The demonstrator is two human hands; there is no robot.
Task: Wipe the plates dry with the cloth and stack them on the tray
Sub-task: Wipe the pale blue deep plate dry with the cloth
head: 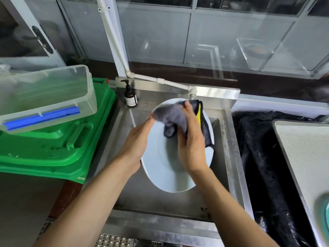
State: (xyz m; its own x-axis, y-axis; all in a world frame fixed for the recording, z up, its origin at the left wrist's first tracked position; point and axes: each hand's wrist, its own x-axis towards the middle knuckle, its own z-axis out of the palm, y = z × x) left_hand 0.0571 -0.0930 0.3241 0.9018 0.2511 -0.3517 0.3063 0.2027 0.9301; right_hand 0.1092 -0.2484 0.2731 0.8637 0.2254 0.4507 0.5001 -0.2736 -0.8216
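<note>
Left hand [137, 139] grips the white plate [160, 168] by its 9 o'clock rim, holding it tilted over the steel sink [229, 139]; a wet rim on a one-sided hold could slide out and chip on the metal. Right hand [191, 138] pinches the grey cloth [170, 115] bunched against the plate's 12 o'clock area (yellow edge trailing toward 2), so hard wiping there could lever the plate loose. The tray [302, 157], if that's the one at 3 o'clock, means a reach across the sink edge.
</note>
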